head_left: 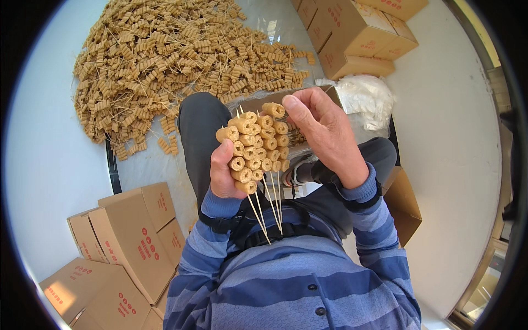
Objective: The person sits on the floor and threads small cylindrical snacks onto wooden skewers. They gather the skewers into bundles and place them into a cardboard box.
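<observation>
My left hand (224, 173) is closed around a bundle of skewers, its thumb pressing on the near-left side. Short, hollow tan rolls (250, 154) are threaded on the sticks in side-by-side rows. Bare wooden stick ends (268, 212) fan out below the bundle toward my body. At the upper right of the bundle is my right hand (324, 124), bent inward. Its thumb tip meets the end of the topmost roll (273, 109), with the other fingers curled behind; they seem to grip that skewer, though the contact is partly hidden.
A large heap of skewered rolls (165, 60) spreads across the far left floor. Beyond my knees is an open carton (264, 99) with clear plastic (366, 99) over its right side. Cardboard boxes stand at the lower left (129, 242) and upper right (357, 33). Another open carton (401, 206) sits right of me.
</observation>
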A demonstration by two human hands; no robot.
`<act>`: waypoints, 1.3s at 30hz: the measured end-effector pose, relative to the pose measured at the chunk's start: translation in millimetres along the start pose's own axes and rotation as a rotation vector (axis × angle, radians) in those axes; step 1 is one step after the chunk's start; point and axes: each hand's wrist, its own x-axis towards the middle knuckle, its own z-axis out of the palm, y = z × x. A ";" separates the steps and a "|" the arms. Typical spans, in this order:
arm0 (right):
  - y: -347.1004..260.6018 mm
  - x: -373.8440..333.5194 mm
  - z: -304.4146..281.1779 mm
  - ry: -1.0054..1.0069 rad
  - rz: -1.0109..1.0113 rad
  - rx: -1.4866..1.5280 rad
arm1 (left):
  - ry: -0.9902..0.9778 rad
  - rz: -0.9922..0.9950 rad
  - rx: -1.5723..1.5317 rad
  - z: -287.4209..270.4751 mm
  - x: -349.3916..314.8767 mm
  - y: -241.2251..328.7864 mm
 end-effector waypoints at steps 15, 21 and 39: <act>2.2 9.0 -9.0 -0.235 0.064 -0.099 | 0.001 -0.045 0.084 7.4 0.5 4.9; 6.6 16.6 -17.3 -0.369 0.110 -0.141 | -0.015 -0.071 0.118 6.3 -0.6 4.5; -5.5 -45.0 32.7 -0.016 -0.546 -0.710 | -0.068 -0.059 0.159 17.1 15.7 0.4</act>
